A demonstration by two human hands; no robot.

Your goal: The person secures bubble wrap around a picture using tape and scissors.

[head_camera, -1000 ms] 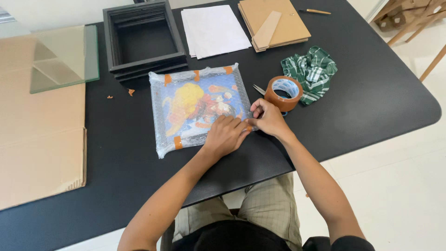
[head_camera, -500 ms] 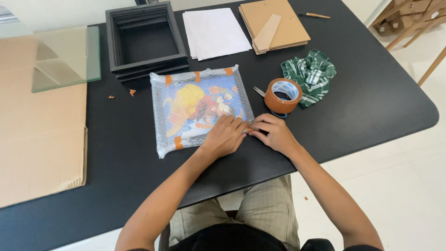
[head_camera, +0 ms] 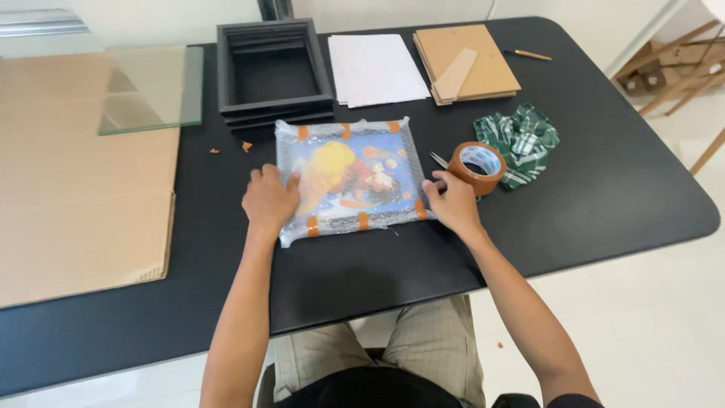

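A flat picture wrapped in clear bubble wrap (head_camera: 349, 177), taped with several brown strips, lies on the black table (head_camera: 589, 196). My left hand (head_camera: 268, 200) rests on its left edge, fingers spread over the wrap. My right hand (head_camera: 451, 200) presses on its right edge, just left of a roll of brown tape (head_camera: 477, 168). Neither hand lifts anything. Scissors (head_camera: 439, 159) peek out between the package and the roll.
Stacked black frames (head_camera: 272, 75) stand behind the package, with white sheets (head_camera: 375, 68) and brown boards (head_camera: 465, 62) to their right. A green checked cloth (head_camera: 521, 140) lies by the tape. A glass pane (head_camera: 151, 91) and cardboard (head_camera: 68, 204) lie at the left.
My left hand slid from the package's lower right corner across to its left edge. My right hand stayed at the right edge. Both now hold the package at its sides.
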